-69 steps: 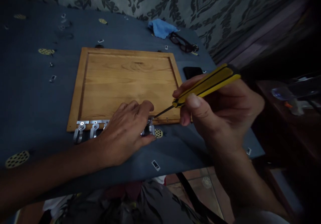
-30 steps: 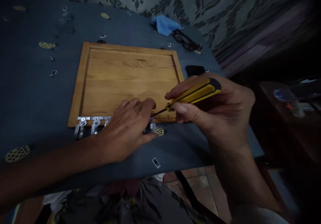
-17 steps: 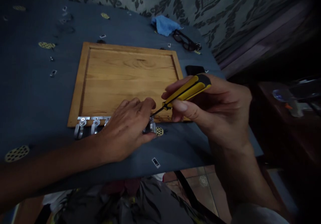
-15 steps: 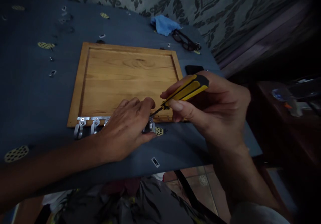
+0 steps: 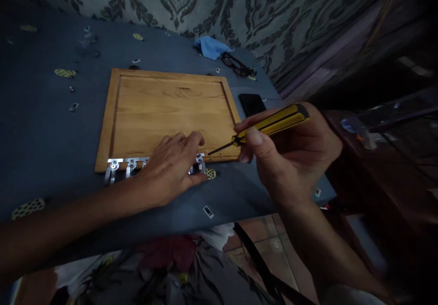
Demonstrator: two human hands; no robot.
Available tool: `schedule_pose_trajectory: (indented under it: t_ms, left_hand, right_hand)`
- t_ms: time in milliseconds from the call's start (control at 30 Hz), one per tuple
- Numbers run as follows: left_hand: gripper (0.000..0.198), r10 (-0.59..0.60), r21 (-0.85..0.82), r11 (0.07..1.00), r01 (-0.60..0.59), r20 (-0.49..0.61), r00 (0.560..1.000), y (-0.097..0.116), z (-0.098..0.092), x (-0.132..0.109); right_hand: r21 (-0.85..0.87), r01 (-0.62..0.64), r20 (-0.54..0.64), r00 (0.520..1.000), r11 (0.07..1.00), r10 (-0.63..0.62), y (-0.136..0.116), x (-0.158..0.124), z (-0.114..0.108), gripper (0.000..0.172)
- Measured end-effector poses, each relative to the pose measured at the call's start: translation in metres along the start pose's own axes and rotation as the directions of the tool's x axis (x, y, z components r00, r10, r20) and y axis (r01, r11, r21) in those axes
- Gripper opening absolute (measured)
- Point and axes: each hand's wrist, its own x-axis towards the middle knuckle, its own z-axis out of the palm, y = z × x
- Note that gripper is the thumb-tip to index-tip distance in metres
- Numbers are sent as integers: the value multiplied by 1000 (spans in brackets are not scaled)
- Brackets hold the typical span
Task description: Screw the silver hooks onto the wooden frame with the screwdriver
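Here our right hand (image 5: 294, 154) grips the screwdriver (image 5: 270, 125), slanting left, tip (image 5: 210, 153) just beside the end hook (image 5: 200, 159) on the board (image 5: 167, 109); our left hand (image 5: 167, 168) lies nearer, its hold we cannot tell.

Room lies over the middle of the wooden panel (image 5: 171, 111); the left hand (image 5: 174, 163) and screwdriver (image 5: 275, 121) block its near edge.

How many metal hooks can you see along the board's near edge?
4: the leftmost hook, the second hook, a third hook mostly covered by the left hand, and the rightmost hook just past it. More may be hidden under that hand.
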Motion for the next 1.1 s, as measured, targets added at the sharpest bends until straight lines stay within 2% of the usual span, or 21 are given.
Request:
schedule_pose_trajectory:
  t_ms: [300,767,1100]
  left_hand:
    - [52,3,11,1000,-3,-18,1000,0,2,0]
    - [51,16,-20,1000,-16,-25,1000,-1,3,0]
    - [52,7,-18,1000,-8,-38,999,-1,4,-1]
  right_hand:
    - [67,-49,21,999,997,48,18,-2,4,21]
    - [101,-48,-14,999,994,50,21,-6,3,14]
    - [79,-71,-12,997,994,72,23,-7,7,20]
